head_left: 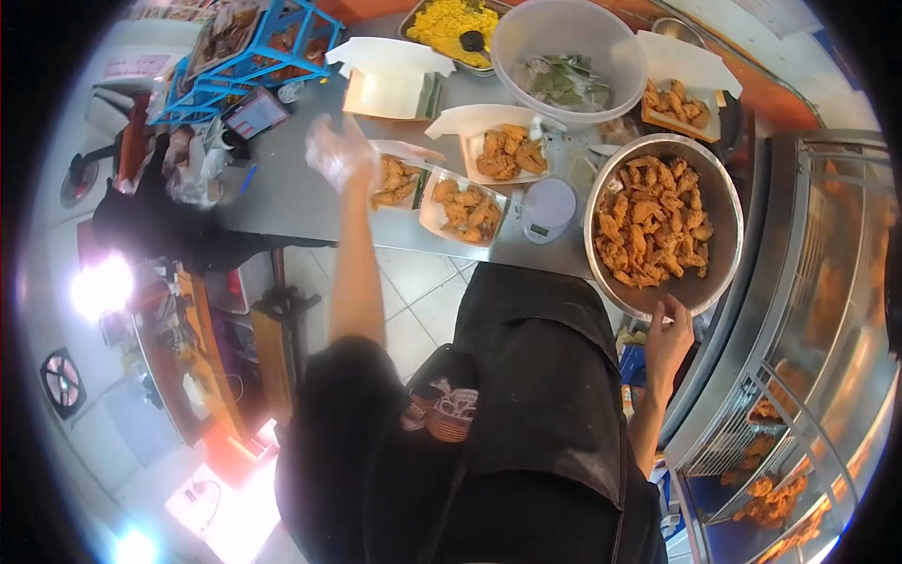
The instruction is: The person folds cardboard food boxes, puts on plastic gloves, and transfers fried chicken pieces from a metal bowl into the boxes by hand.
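My left hand (340, 155), in a clear plastic glove, is raised above the steel counter, slightly blurred, with its fingers apart and nothing visible in them. Just beside it is a paper box of fried chicken (396, 181), partly covered by the hand and wrist. Another open box of chicken (465, 211) stands to its right, and a third box (510, 153) is behind. My bare right hand (669, 338) grips the near rim of a large metal bowl (598, 246) filled with fried chicken pieces (658, 221). Between the boxes and bowl lies a small white scale (549, 207).
At the back stand an empty paper box (393, 92), a plastic tub (569, 42) with leafy packets, a tray of yellow food (453, 28) and another chicken box (678, 103). A blue rack (268, 56) is back left. A glass display case (808, 310) lines the right.
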Tool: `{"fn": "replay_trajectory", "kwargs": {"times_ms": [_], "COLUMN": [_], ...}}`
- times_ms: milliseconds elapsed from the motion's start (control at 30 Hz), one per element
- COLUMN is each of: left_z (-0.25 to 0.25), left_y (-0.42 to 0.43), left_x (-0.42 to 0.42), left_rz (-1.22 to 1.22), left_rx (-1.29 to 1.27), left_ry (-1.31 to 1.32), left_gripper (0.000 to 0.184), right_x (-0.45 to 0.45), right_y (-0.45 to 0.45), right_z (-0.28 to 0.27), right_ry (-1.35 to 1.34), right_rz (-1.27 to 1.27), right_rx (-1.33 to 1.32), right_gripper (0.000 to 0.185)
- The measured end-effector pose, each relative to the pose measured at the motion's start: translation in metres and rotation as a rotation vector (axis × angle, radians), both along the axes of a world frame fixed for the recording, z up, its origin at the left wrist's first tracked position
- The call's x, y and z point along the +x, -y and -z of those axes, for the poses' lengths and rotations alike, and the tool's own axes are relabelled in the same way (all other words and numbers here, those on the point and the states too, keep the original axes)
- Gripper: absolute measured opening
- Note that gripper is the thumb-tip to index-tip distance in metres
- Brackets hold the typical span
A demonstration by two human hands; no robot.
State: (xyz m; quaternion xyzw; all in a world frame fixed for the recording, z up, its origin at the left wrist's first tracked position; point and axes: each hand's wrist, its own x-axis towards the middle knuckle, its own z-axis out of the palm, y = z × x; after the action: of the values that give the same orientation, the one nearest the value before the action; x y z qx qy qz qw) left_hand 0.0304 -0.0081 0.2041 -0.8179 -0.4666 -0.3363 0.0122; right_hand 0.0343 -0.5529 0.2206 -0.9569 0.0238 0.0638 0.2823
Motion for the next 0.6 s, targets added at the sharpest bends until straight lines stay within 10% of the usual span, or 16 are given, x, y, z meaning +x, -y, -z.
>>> {"fn": "replay_trajectory", "kwargs": {"times_ms": [167, 233, 333, 600], "left_z": [0.051, 0.112, 0.148, 0.01], "left_y": [-0.152, -0.22, -0.257, -0.188], "left_x": [0.058, 0.051, 0.042, -0.112], "left_rz": [0.008, 0.392, 0.312, 0.301], "left_rx": [-0.511, -0.582, -0.645, 0.005], "left_ry": [-0.477, -0.776, -0.67, -0.866], "left_gripper": [0.039, 0.037, 0.035, 0.037], "right_x": [-0.003, -0.008, -0.014, -0.006], "right_y": [-0.007, -0.015, -0.033, -0.135], "right_z": [-0.011, -0.015, -0.015, 0.004], "right_ry": [0.027, 0.052, 0.058, -0.079], "right_rz": [0.051, 0.069, 0.139, -0.218], "right_rx": [-0.028, -0.018, -0.024, 0.198], "right_gripper": [0.024, 0.022, 0.02, 0.023]}}
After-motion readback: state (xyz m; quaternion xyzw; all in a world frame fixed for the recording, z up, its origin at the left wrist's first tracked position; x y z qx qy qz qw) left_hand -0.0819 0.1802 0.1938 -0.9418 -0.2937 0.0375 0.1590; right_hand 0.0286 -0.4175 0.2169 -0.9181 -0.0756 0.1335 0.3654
